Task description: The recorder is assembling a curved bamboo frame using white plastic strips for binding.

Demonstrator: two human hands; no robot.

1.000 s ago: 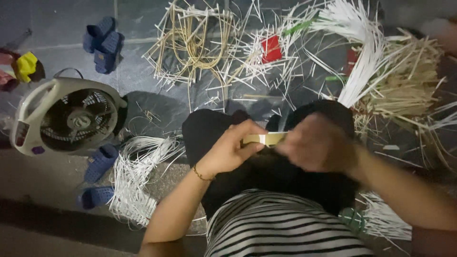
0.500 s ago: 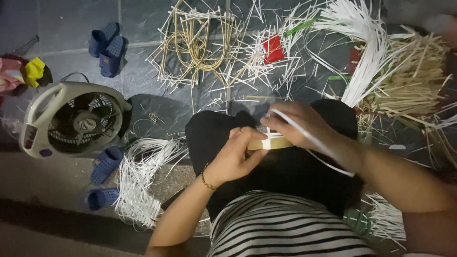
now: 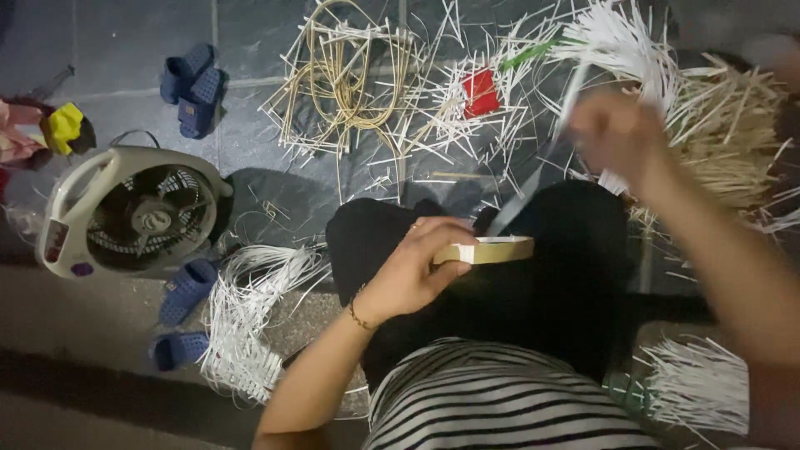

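Dark floor tiles [image 3: 125, 50] lie strewn with pale cut strips [image 3: 433, 125], beside a small fan [image 3: 133, 212] and blue slippers [image 3: 193, 87]. Over the lap, the left hand [image 3: 412, 271] pinches a tape roll [image 3: 492, 250]. The blurred right hand [image 3: 621, 137] seems to draw a tape strip [image 3: 533, 179] upward; its grip is unreadable. Steady roll and straight, taut pull would suit.

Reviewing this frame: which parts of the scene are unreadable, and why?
Head view only:
- Right hand: motion-blurred, so its grip on the pale strip cannot be judged.
- Tape roll: the left hand covers its near end.
- Lap under the black cloth: hidden by the cloth.
- White strips at lower right: cut off by the frame edge.
- Fan control panel: too small to read.
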